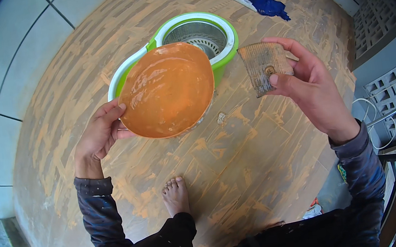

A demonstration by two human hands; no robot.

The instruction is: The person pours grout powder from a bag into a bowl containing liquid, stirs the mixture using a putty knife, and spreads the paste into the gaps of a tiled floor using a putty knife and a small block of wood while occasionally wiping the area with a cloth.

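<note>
Bowl point(200, 61), wet orange inside, has left hand point(97, 135) clamped at eight o'clock; right hand point(312, 83) pinches ridged piece point(259, 61); one o'clock, basket point(208, 28) in bucket point(232, 39).

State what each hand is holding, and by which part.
The left hand holds the orange-coated bowl by its left rim; the right hand holds the ridged brown piece by its right side.

The orange bowl point(185, 67) looks glossy, the ribbed pad point(260, 61) rough and matt.

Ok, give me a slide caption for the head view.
Left hand holding an orange bowl, right hand a flat ribbed piece, above a streaked floor.
</note>
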